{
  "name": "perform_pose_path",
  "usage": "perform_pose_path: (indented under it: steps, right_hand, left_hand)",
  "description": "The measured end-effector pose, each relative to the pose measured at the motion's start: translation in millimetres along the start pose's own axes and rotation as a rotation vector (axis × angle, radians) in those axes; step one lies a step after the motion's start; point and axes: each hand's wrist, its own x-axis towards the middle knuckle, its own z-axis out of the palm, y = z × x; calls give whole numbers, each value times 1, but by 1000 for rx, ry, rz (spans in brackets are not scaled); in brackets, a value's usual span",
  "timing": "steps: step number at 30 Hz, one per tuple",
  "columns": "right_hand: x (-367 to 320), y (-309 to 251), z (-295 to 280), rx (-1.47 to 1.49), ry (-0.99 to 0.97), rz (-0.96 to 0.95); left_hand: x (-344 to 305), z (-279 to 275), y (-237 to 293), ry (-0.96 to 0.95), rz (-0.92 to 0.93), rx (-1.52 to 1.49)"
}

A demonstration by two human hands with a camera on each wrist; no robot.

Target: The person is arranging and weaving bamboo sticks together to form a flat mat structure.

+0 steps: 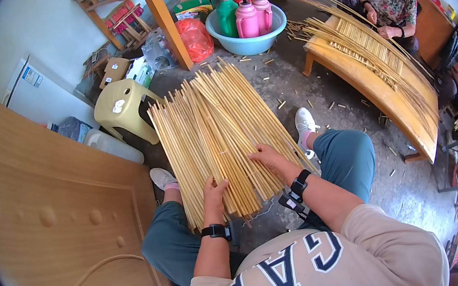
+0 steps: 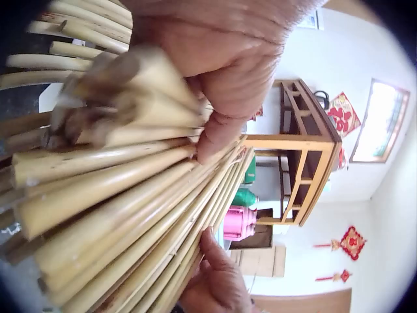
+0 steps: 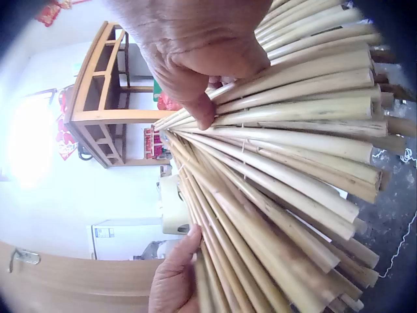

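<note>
Grey concrete floor (image 1: 284, 78), white wall (image 1: 35, 29), wooden door (image 1: 49, 224) left (panelled), yellow stool (image 1: 120, 105), low wooden bench (image 1: 373, 95)

Smooth pale cane sticks (image 1: 219, 135), matt plastic stool (image 1: 120, 108), glossy plastic basin (image 1: 251, 44), rough concrete floor (image 1: 327, 101)

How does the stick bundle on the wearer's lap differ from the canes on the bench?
The lap bundle is fanned out, held by the left hand and right hand; the bench canes lie roughly parallel along the bench. The lap bundle's sticks look shorter and thicker; the bench canes look longer, thinner and bowed. Both are pale yellow.
</note>
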Motion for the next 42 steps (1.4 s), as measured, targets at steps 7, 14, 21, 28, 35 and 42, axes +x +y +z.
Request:
perform_pose_path:
  steps: [7, 14, 21, 28, 35, 42]
  right_hand:
    - [0, 8, 0, 270, -55, 163]
    - [-1, 11, 1, 463, -226, 194]
    - [-3, 5, 1, 369, -94, 144]
    - [11, 10, -19, 106, 81, 30]
    - [8, 6, -28, 172, 137, 60]
    - [5, -4, -36, 251, 19, 136]
  left_hand:
    - [9, 14, -7, 442, 294, 722]
    - [32, 45, -6, 486, 341, 1216]
    - [35, 22, 10, 430, 297, 964]
    - [20, -35, 18, 191, 216, 24]
    - [10, -70, 6, 256, 202, -133]
    - [10, -78, 5, 269, 223, -144]
